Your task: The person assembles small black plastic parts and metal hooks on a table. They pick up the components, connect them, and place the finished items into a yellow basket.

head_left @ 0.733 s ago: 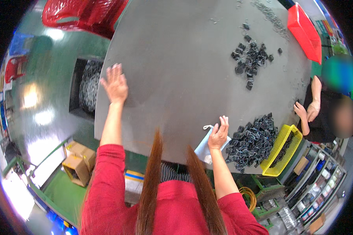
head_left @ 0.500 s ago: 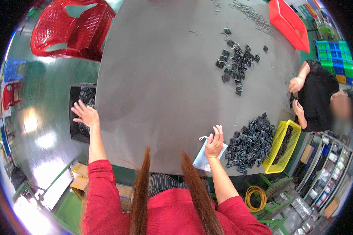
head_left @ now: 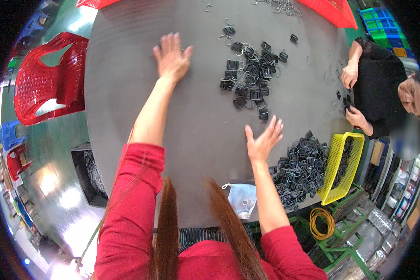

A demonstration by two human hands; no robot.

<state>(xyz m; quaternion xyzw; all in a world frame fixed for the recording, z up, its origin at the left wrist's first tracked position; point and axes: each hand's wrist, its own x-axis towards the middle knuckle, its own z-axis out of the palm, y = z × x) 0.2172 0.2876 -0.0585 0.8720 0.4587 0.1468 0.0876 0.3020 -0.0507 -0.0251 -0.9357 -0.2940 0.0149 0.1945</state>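
Observation:
My left hand reaches over the grey table, fingers spread, holding nothing. To its right lies a loose pile of black plastic clips with metal hooks. Just below that pile my right hand is open too, fingers apart and nothing in them. A larger heap of black clips sits to the right of my right forearm. A light blue face mask with small metal bits on it lies by the near table edge.
A yellow basket holds dark pieces beside the heap. Across the right edge a person in black handles small black parts. Metal hooks and a red bin are at the far side. A black crate and red chair stand left.
My left hand has swung from above the black crate to the far part of the table. My right hand has moved forward off the face mask, its fingers spreading. The view has shifted.

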